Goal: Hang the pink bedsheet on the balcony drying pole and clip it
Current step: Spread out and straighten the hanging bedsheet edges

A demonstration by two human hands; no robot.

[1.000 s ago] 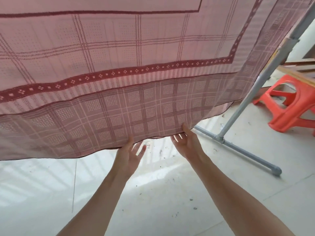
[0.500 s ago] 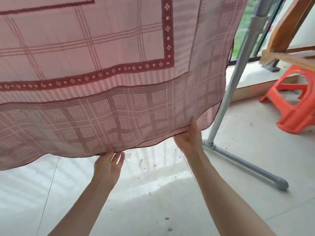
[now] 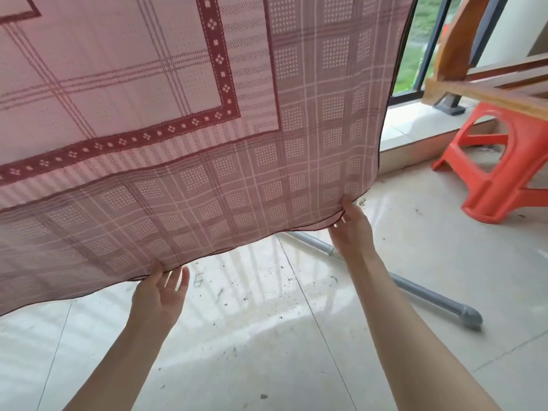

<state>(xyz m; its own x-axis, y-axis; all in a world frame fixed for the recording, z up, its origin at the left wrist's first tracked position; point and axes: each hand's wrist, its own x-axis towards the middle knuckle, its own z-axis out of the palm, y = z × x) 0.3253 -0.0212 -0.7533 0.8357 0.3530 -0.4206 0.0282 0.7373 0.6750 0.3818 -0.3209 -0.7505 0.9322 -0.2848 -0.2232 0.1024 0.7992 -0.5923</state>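
The pink bedsheet [image 3: 225, 120], with dark red borders and a check pattern, hangs down from above the frame and fills the upper left. My right hand [image 3: 351, 229] pinches its bottom right corner, thumb on the near side and fingers behind the cloth. My left hand [image 3: 160, 295] is further left along the lower hem; its thumb tip touches the edge and its fingers stay straight below it. The drying pole on top is out of frame. Only the rack's grey foot tube [image 3: 430, 295] shows on the floor under my right forearm.
An orange plastic stool [image 3: 504, 167] stands at the right, with wooden planks [image 3: 486, 90] resting above it. Behind the sheet's right edge is a dark railing [image 3: 430, 48] and a raised sill. The pale tiled floor [image 3: 267, 351] carries scattered dirt specks.
Both hands have slid rightward along the hem, the right one reaching the sheet's corner. The sheet's right edge now hangs straighter and hides the rack's upright.
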